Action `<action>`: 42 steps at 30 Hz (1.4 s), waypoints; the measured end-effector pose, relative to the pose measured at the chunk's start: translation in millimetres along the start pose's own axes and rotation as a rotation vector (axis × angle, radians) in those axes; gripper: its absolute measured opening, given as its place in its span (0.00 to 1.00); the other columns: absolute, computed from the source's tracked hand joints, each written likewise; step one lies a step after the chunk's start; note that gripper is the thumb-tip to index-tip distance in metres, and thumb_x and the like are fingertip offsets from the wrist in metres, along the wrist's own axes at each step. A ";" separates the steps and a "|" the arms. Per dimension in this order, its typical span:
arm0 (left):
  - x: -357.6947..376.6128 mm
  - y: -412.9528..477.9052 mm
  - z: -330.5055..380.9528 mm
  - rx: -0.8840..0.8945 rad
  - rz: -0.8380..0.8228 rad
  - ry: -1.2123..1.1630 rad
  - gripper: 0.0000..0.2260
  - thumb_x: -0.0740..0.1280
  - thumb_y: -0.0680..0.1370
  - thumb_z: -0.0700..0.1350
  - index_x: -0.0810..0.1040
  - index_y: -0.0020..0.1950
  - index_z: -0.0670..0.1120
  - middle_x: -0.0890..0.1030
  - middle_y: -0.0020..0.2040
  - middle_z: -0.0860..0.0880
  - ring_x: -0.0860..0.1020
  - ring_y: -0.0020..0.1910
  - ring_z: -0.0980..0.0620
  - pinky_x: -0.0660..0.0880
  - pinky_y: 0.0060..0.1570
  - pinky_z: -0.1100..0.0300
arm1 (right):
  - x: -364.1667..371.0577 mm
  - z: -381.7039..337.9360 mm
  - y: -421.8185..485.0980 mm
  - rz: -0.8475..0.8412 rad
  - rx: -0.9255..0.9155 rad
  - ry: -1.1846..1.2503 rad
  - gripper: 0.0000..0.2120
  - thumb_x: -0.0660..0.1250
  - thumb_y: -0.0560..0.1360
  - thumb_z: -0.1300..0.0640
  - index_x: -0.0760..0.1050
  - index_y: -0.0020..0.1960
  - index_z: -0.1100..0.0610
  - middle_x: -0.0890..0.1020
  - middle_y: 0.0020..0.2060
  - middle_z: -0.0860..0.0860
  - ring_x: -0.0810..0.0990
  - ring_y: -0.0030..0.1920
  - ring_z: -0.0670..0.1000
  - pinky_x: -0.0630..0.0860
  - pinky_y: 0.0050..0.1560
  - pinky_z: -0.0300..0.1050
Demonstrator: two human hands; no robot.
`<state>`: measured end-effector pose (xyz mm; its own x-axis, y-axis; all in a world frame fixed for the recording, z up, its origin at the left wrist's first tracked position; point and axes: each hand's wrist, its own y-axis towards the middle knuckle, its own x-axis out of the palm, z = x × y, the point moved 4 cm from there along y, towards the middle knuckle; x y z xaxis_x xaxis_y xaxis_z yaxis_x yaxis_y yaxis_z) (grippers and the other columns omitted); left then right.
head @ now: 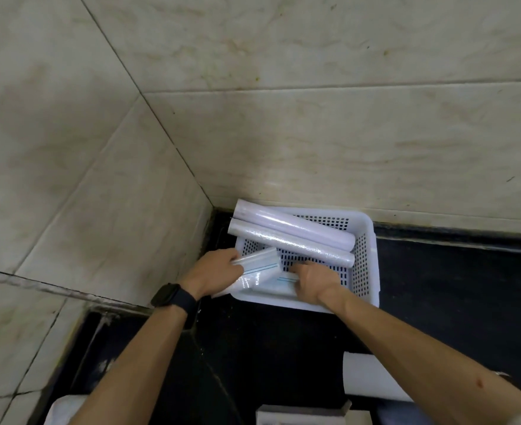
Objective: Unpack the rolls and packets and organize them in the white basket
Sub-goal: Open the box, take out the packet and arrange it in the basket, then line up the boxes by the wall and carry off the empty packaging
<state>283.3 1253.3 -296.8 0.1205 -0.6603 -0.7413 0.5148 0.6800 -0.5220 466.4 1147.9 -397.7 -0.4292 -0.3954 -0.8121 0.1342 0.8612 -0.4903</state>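
Note:
A white perforated basket sits on the black counter in the wall corner. Two long white rolls lie diagonally across its far side, their left ends sticking out over the rim. My left hand grips a clear plastic packet with blue lines at the basket's left edge. My right hand rests on another flat packet with blue lines lying along the near wall inside the basket; its fingers curl over the packet's right end.
Beige tiled walls meet in a corner just behind the basket. On the black counter near me lie a white roll, a box edge and something white at the bottom left. A black watch is on my left wrist.

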 end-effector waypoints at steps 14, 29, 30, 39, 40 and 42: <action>71.1 55.1 48.0 0.028 -0.117 0.439 0.07 0.61 0.74 0.45 0.78 0.44 0.45 0.77 0.47 0.46 0.76 0.52 0.44 0.69 0.49 0.54 | 23.2 110.2 -98.9 0.507 0.295 0.605 0.26 0.56 0.83 0.44 0.59 0.78 0.51 0.72 0.72 0.53 0.70 0.69 0.54 0.73 0.69 0.56; 109.3 67.3 48.2 -0.012 -0.191 0.465 0.25 0.60 0.75 0.51 0.68 0.73 0.58 0.69 0.72 0.47 0.71 0.66 0.44 0.67 0.67 0.51 | 39.6 103.7 -96.9 0.573 0.245 0.818 0.20 0.53 0.83 0.45 0.61 0.74 0.46 0.77 0.56 0.43 0.78 0.52 0.44 0.77 0.50 0.44; 110.6 67.1 49.1 -0.005 -0.190 0.455 0.25 0.60 0.76 0.52 0.67 0.74 0.57 0.68 0.73 0.47 0.72 0.67 0.44 0.69 0.66 0.51 | 39.8 104.1 -96.5 0.567 0.249 0.819 0.19 0.53 0.83 0.45 0.61 0.73 0.46 0.78 0.55 0.44 0.79 0.52 0.44 0.78 0.49 0.44; 104.2 50.7 53.0 -0.012 -0.141 0.373 0.30 0.60 0.76 0.48 0.59 0.78 0.57 0.66 0.76 0.47 0.66 0.72 0.44 0.55 0.75 0.42 | 38.8 104.8 -96.5 0.504 0.274 0.822 0.17 0.54 0.84 0.46 0.60 0.72 0.46 0.80 0.53 0.46 0.80 0.45 0.44 0.77 0.40 0.39; 100.0 43.9 53.4 -0.011 -0.093 0.313 0.30 0.60 0.76 0.47 0.59 0.78 0.57 0.67 0.75 0.46 0.68 0.71 0.43 0.59 0.74 0.43 | 39.2 105.3 -96.6 0.495 0.277 0.817 0.17 0.53 0.84 0.45 0.60 0.71 0.46 0.80 0.53 0.47 0.80 0.44 0.43 0.77 0.39 0.38; 92.8 22.5 50.2 -0.007 0.017 0.175 0.29 0.61 0.77 0.46 0.61 0.78 0.56 0.69 0.74 0.45 0.70 0.68 0.43 0.65 0.70 0.46 | 38.6 105.8 -97.4 0.470 0.276 0.817 0.17 0.53 0.84 0.44 0.60 0.71 0.46 0.80 0.52 0.47 0.80 0.43 0.43 0.81 0.39 0.43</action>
<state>348.7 1191.3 -356.2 -0.0207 -0.5840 -0.8115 0.5078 0.6930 -0.5117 531.2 1015.0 -414.8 -0.7505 0.4010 -0.5253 0.6091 0.7281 -0.3145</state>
